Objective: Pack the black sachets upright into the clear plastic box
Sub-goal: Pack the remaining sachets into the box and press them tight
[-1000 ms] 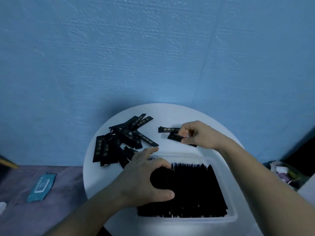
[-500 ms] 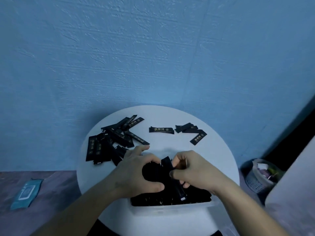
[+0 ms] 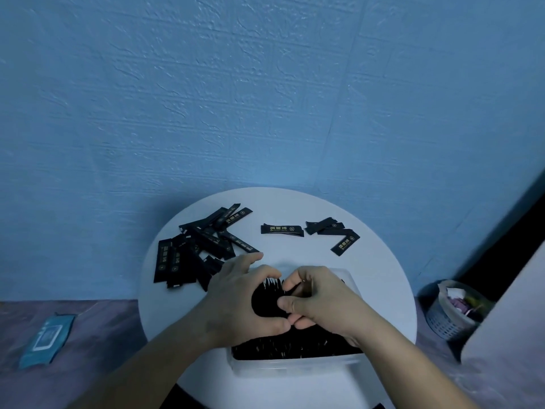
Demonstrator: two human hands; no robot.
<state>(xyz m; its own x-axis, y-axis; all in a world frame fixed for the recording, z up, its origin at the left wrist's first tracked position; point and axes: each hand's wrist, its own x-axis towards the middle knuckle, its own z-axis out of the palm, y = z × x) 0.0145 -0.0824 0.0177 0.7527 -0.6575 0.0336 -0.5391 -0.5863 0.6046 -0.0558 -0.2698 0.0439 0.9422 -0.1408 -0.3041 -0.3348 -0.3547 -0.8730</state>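
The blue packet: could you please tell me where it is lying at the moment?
In the head view, the blue packet lies flat on the purplish floor at the lower left, left of the round white table and apart from it.

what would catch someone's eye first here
The left hand and right hand meet over the clear plastic box at the near edge of the round white table, the left curled round its upright black sachets. Behind them loose sachets lie scattered flat, mostly to the left, before a blue wall.

Round white table (image 3: 371, 273): sachets (image 3: 282, 230), box (image 3: 295, 366)
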